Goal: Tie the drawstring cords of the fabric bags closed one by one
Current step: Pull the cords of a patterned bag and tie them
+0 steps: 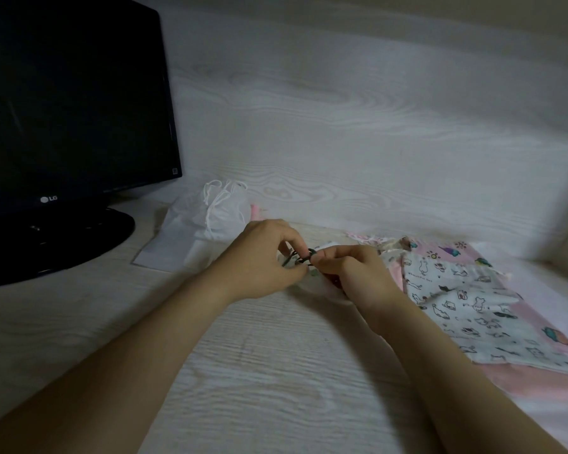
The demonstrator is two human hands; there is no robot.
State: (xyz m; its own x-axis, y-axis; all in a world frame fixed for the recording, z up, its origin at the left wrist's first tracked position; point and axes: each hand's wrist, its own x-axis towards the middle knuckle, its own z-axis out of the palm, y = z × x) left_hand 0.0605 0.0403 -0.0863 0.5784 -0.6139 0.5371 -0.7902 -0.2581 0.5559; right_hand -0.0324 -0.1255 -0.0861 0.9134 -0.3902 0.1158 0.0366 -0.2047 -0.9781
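A dark drawstring cord (304, 255) loops between my two hands over a small pale fabric bag (312, 290), which is mostly hidden under them. My left hand (263, 260) pinches one part of the cord with curled fingers. My right hand (354, 270) pinches the other part close beside it. A white bag (217, 211) with white cords lies behind my hands. To the right lie a cat-print bag (456, 303) and pink printed bags (446, 253).
A black monitor (69, 103) on a round stand (79, 237) fills the left side. A flat white bag or sheet (168, 247) lies by the stand. Pale wood-grain desk (259, 371) runs to a wall (341, 109) behind.
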